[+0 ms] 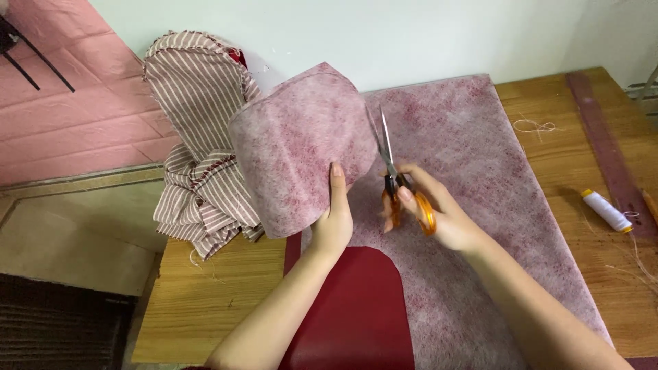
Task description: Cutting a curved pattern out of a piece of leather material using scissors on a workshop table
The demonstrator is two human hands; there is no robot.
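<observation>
Head view: left hand grip clasps interfacing flap, right hand grips scissors; striped cloth crowds left.

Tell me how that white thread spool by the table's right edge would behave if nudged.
The white thread spool lies on its side on the wooden table, so it would probably roll. It looks small, likely light. A loose thread trails from it and may drag or snag.

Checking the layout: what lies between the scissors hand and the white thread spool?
In the head view, mottled pink interfacing, then bare wooden table, separate the right hand from the spool.
</observation>
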